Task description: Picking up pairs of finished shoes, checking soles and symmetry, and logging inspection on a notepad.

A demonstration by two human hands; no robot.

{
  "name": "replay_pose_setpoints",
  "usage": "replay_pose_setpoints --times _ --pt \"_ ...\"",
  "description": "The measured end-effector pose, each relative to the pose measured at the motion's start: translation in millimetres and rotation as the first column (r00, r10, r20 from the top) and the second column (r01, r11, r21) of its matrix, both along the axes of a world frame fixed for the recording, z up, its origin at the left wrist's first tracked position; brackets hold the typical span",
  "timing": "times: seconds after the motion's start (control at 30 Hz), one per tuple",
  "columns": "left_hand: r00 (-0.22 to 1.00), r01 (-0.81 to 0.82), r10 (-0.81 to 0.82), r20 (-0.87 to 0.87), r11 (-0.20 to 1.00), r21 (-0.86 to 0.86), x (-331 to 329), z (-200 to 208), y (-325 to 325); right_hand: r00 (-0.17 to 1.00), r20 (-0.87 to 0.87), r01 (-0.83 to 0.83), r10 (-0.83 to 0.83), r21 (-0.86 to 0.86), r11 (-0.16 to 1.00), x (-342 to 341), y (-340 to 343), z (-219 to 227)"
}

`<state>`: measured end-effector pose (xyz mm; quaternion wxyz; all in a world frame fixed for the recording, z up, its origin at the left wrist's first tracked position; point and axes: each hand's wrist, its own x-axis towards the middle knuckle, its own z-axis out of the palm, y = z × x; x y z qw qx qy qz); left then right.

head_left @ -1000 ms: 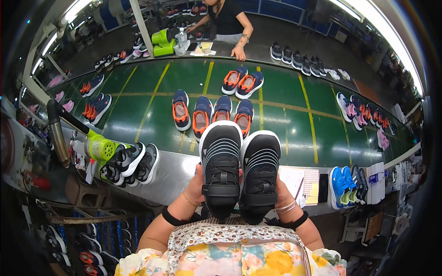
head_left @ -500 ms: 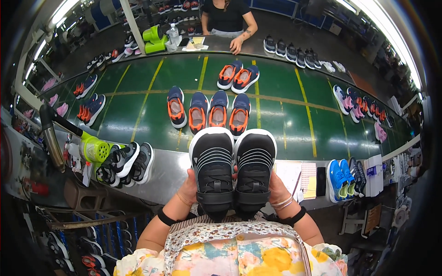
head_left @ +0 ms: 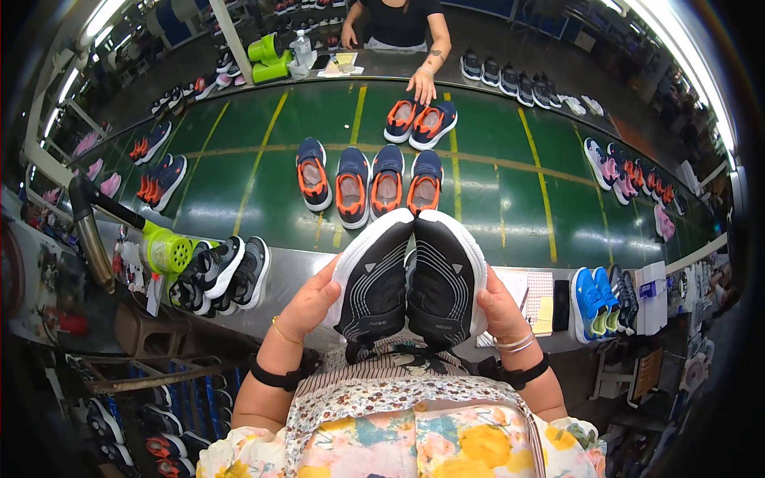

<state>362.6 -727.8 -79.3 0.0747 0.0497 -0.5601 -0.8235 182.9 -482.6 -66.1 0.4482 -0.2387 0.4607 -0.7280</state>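
A pair of black sneakers with white soles and thin grey stripes is held up in front of me, toes pointing away. My left hand (head_left: 309, 303) grips the left sneaker (head_left: 378, 280) along its white sole, thumb on the outer edge. Around the other sole, my right hand (head_left: 504, 306) is closed on the right sneaker (head_left: 448, 277) in the same way. Both shoes are rolled onto their sides, soles outward and uppers facing each other, their toes nearly touching. Several navy sneakers (head_left: 352, 187) with orange linings stand on the green belt (head_left: 502, 231) just beyond.
Across the belt, a co-worker's hand (head_left: 422, 85) reaches to a navy-and-orange pair (head_left: 430, 123). Black sneakers (head_left: 253, 271) stand beside a lime-green blower (head_left: 167, 253) at left. At right are papers (head_left: 510, 285), a dark phone (head_left: 561, 306) and blue sneakers (head_left: 590, 303).
I have rolled both black sneakers from tops facing me to their sides, soles outward. My hands have shifted from the heels to the soles. The co-worker's hand has come down to the navy pair.
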Motion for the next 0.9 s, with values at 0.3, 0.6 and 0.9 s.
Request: replay_pose_setpoints --times 0.3,0.6,0.9 --pt "1.0 -0.011 0.007 -0.03 0.993 -0.121 -3 18 6 0.986 -0.158 0.062 -0.061 0.002 0.998 6 0 13" --pt "1.0 -0.018 0.02 0.021 0.996 -0.091 -11 32 13 0.978 -0.178 0.115 -0.106 0.043 0.992 8 -2 17" --pt "0.995 -0.009 0.007 0.095 1.0 0.022 -16 39 11 0.977 -0.168 0.151 -0.13 0.118 0.981 10 -7 25"
